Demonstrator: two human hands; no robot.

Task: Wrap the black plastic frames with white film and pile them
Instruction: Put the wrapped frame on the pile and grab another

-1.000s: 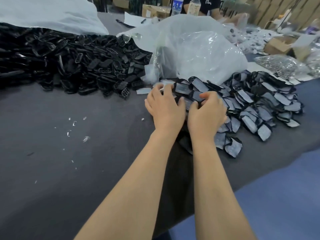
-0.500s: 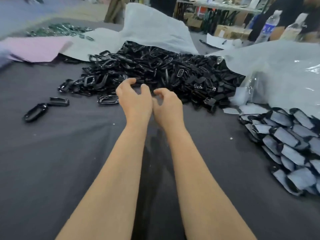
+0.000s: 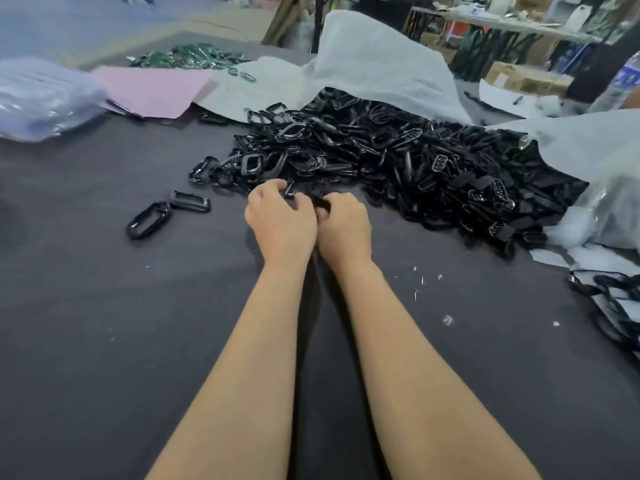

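Note:
A big heap of bare black plastic frames (image 3: 381,157) spreads across the middle of the dark table. At its near edge my left hand (image 3: 278,223) and my right hand (image 3: 344,226) sit side by side with curled fingers, gripping a black frame (image 3: 317,202) between them; most of that frame is hidden by the fingers. Two loose frames (image 3: 149,220) lie to the left. The pile of film-wrapped frames (image 3: 613,306) shows only partly at the right edge.
White sheeting (image 3: 381,67) and a clear plastic bag (image 3: 609,202) lie behind and right of the heap. A pink sheet (image 3: 152,88), a bluish plastic bundle (image 3: 41,98) and greenish parts (image 3: 194,57) sit at the far left. Small white scraps (image 3: 422,278) dot the table.
Both hands left the wrapped pile on the right, swung left to the bare-frame heap, and now their fingers have curled round a black frame at its near edge.

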